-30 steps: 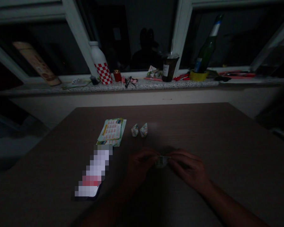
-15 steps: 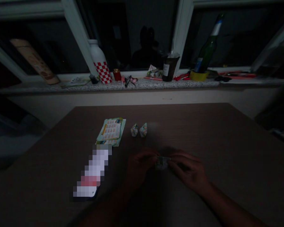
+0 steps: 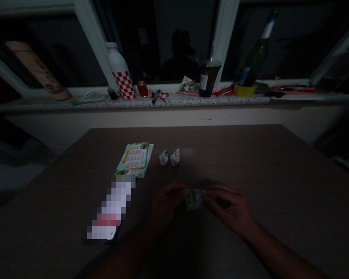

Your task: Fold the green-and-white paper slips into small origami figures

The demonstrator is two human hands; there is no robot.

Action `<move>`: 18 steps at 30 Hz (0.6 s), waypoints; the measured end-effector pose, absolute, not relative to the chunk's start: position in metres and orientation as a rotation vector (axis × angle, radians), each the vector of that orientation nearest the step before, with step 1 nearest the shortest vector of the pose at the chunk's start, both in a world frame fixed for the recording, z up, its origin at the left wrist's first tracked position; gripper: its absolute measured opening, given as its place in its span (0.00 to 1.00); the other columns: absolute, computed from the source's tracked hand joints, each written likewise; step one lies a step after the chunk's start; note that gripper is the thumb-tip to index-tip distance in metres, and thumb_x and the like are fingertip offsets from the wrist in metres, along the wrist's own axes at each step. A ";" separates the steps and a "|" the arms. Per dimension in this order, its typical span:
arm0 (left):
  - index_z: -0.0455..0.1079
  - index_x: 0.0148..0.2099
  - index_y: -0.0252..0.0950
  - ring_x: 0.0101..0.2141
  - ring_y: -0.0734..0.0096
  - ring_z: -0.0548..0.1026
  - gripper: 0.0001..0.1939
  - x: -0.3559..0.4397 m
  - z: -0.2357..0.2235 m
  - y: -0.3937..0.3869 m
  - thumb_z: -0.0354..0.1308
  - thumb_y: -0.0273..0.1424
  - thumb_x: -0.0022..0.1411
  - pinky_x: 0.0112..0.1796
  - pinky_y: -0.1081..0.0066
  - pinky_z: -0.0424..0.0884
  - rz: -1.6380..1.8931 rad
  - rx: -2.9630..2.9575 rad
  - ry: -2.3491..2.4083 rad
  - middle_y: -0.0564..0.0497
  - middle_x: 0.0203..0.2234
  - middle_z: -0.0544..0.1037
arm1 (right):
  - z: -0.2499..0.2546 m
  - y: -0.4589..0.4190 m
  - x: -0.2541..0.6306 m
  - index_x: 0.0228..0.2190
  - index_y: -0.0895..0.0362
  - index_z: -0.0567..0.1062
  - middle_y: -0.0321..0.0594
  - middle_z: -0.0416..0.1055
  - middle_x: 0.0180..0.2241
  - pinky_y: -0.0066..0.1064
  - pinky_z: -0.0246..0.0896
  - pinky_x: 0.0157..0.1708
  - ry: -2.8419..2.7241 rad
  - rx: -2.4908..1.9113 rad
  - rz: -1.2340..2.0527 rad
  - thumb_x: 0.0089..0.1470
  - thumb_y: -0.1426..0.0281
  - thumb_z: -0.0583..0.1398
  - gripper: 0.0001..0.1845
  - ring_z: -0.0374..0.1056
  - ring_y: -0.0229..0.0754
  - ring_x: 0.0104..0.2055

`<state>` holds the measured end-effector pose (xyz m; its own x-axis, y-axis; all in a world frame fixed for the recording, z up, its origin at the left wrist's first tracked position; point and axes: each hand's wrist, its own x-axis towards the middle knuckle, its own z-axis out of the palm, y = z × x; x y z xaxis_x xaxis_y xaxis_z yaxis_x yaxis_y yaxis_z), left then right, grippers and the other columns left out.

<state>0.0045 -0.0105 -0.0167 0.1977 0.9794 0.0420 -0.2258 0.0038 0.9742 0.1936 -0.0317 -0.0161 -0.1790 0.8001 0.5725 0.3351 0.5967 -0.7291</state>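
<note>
A small folded piece of printed paper [image 3: 195, 199] is stretched between my two hands, low over the table. My left hand [image 3: 168, 199] pinches its left edge between thumb and fingers. On the other side, my right hand [image 3: 229, 203] grips the upper right corner in the same way. Just beyond the hands stand two small folded paper shapes, a left one [image 3: 163, 158] and a right one [image 3: 175, 157], apart from each other. Dim light hides the finer folds of the held paper.
On the brown table [image 3: 264, 162], a stack of printed paper sheets [image 3: 135, 158] lies left of the folded shapes, above a phone [image 3: 110, 213] with a blurred screen. The windowsill holds a checkered bottle [image 3: 122, 75], a dark cup [image 3: 206, 81] and a green bottle [image 3: 254, 58].
The held paper now shows more of its printed face, tilted toward me. Both hands still pinch it and sit slightly further left in view. The whole scene has shifted slightly with the camera.
</note>
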 end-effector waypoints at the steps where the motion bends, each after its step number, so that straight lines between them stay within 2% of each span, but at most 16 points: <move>1: 0.78 0.30 0.35 0.34 0.68 0.74 0.02 0.005 -0.017 -0.011 0.64 0.28 0.52 0.36 0.71 0.70 1.170 1.143 0.893 0.50 0.31 0.78 | -0.016 -0.032 0.194 0.30 0.58 0.76 0.41 0.74 0.28 0.30 0.66 0.28 -1.763 -0.928 0.536 0.51 0.79 0.61 0.05 0.70 0.40 0.29; 18: 0.78 0.30 0.35 0.32 0.69 0.74 0.02 0.006 -0.013 -0.013 0.64 0.28 0.51 0.35 0.72 0.69 1.179 1.105 0.883 0.51 0.29 0.78 | -0.018 -0.036 0.194 0.31 0.58 0.78 0.43 0.75 0.29 0.29 0.68 0.29 -1.742 -0.956 0.577 0.52 0.77 0.61 0.05 0.72 0.40 0.29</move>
<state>0.0058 -0.0126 -0.0128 0.1894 0.9816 0.0249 -0.2526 0.0241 0.9673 0.1941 -0.0356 -0.0178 -0.1623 0.8195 0.5496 0.3298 0.5700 -0.7526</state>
